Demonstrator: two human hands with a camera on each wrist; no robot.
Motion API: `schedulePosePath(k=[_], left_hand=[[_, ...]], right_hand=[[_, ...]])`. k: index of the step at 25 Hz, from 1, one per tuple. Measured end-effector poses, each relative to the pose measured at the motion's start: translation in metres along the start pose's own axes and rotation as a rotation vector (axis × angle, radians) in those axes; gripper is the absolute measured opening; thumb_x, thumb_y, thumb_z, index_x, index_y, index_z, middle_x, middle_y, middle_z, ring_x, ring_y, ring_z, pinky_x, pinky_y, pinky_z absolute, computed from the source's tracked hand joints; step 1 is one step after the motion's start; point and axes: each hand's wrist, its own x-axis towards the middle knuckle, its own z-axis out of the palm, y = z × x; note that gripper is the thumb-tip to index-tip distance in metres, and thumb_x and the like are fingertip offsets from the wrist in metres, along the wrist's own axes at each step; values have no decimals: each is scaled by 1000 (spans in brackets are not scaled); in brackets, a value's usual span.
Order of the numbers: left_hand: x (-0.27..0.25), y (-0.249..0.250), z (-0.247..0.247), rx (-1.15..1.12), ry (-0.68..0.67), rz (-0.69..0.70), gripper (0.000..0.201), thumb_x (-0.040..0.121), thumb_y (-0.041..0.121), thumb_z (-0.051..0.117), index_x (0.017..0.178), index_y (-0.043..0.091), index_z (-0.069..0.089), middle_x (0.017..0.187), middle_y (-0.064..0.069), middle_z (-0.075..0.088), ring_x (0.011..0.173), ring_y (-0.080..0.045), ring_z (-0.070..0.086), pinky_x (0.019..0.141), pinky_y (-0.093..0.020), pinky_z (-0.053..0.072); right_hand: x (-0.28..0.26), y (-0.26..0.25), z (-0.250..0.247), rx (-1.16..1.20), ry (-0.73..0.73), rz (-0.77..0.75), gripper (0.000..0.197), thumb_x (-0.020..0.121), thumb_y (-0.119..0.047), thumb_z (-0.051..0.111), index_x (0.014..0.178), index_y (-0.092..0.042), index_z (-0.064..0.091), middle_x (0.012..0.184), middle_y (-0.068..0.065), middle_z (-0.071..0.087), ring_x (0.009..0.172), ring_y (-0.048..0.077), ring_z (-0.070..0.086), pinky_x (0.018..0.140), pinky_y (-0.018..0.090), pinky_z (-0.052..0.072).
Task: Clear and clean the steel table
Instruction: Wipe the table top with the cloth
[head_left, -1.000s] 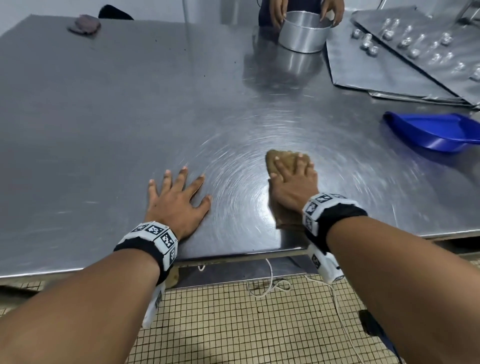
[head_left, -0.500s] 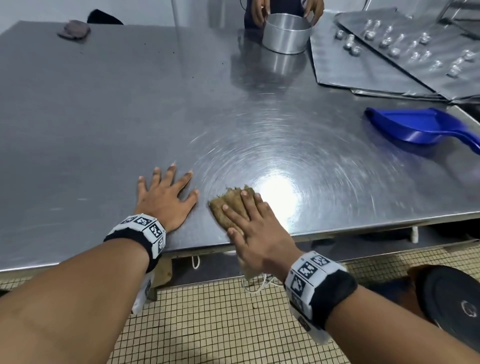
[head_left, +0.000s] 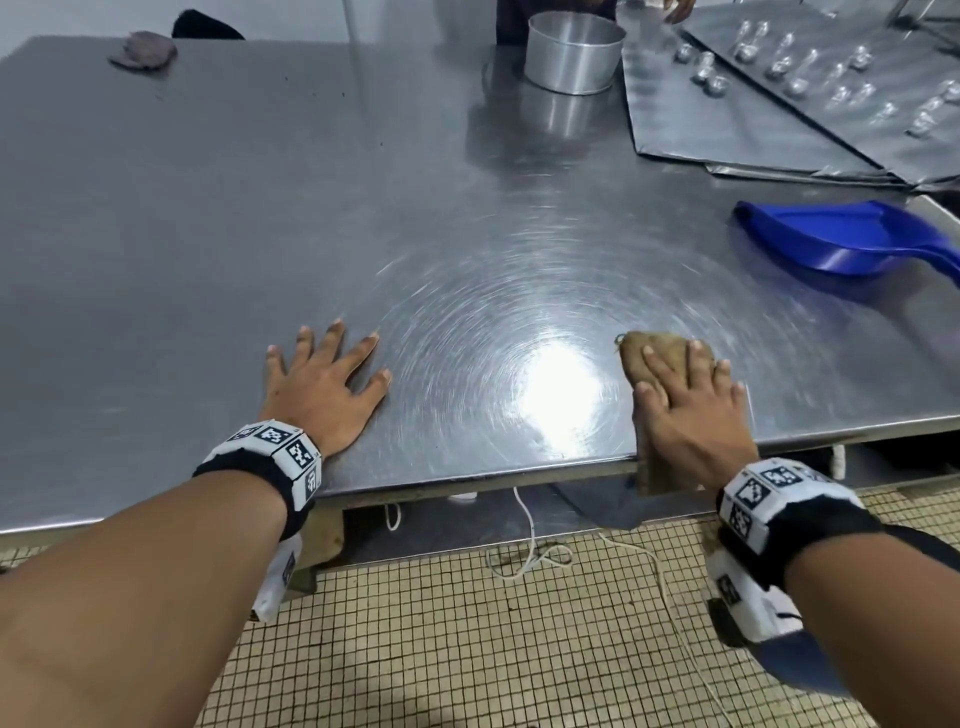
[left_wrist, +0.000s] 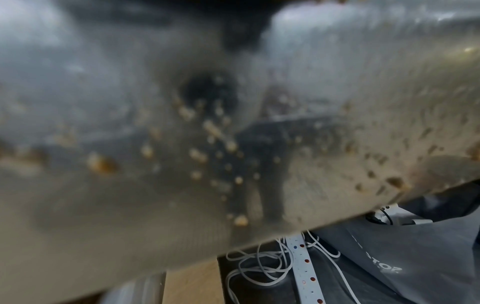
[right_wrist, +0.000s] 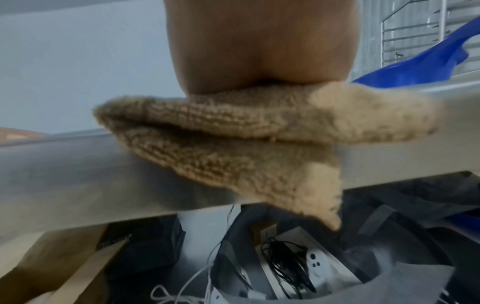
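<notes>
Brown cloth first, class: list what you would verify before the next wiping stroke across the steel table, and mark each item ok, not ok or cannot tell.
1. Right hand pressing flat on the brown cloth: ok.
2. Cloth fully on the steel table: not ok, one end hangs over the near edge.
3. Left hand flat on the table, bracing: ok.
4. Blue dustpan out of the wiping area: not ok, it lies on the table to the right.
5. Dark specks at the far left wiped: not ok.
6. Cloth damp: cannot tell.
</notes>
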Motion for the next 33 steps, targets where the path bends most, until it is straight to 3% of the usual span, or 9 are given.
schedulePosePath(k=[5, 8, 16, 21, 24, 27, 33], left_hand=[[2, -2, 3, 11, 15, -2, 65, 89, 70, 19, 150, 46, 20, 163, 6, 11, 150, -28, 5, 118, -57, 1], [3, -2, 3, 24, 12, 4, 65, 89, 70, 18, 149, 46, 20, 163, 6, 11, 150, -28, 5, 119, -57, 1], [-4, 1, -2, 24, 12, 18, 61, 93, 66, 20, 150, 44, 23, 164, 3, 12, 150, -29, 6, 118, -57, 1], [-23, -13, -6, -49, -8, 81, 56, 97, 59, 27, 150, 40, 28, 164, 2, 13, 151, -27, 6, 120, -54, -1], [-44, -43, -7, -67, 9, 131, 63, 91, 62, 23, 149, 38, 33, 162, 2, 19, 150, -27, 11, 121, -50, 2], [-62, -82, -9, -70, 63, 114, 77, 81, 68, 17, 146, 35, 40, 160, -1, 27, 147, -29, 19, 119, -50, 7], [-68, -114, -1, -31, 160, 40, 76, 80, 68, 20, 143, 34, 46, 156, -3, 34, 144, -30, 26, 116, -51, 13]], right_hand=[[25, -30, 7, 50, 23, 15, 62, 94, -54, 16, 152, -37, 6, 160, 11, -11, 147, 35, -12, 119, 50, -5], [22, -66, 11, 51, -3, -35, 59, 96, -52, 17, 152, -38, 5, 160, 10, -13, 145, 37, -16, 118, 52, -9], [-40, -156, 38, 8, -59, -327, 56, 99, -46, 13, 153, -35, 2, 159, 6, -16, 145, 35, -18, 119, 47, -9], [-88, -140, 50, -5, -32, -423, 54, 100, -46, 15, 152, -37, 3, 160, 2, -16, 146, 26, -18, 120, 42, -8], [-90, -108, 52, -73, 5, -403, 54, 99, -49, 9, 151, -39, -2, 159, 1, -18, 146, 24, -19, 121, 45, -2], [-77, -82, 45, -118, 24, -271, 56, 97, -54, 5, 150, -39, -4, 159, 5, -15, 146, 28, -17, 120, 46, -3], [-45, -103, 39, -93, 129, -153, 69, 93, -56, 8, 154, -23, 11, 162, 6, 0, 147, 33, -10, 120, 45, -6]])
